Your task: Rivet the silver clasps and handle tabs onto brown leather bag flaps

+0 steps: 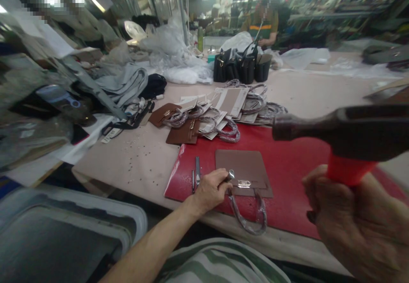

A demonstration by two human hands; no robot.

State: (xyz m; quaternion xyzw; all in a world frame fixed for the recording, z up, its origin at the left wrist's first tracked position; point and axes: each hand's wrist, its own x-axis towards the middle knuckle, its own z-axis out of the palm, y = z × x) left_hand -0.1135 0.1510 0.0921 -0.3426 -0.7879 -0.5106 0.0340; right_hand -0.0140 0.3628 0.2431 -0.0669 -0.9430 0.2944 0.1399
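Note:
My right hand is raised close to the camera, wrapped round the red handle of a hammer whose dark head points left. My left hand rests on a red mat and pinches a small metal punch upright against a brown leather bag panel. The panel has a silver clasp and a plastic-wrapped handle loop hanging toward me.
Two thin metal tools lie on the mat's left edge. More brown panels, wrapped handles and card pieces are piled behind. Black bags stand farther back, near a seated person. Fabric and clutter fill the left side.

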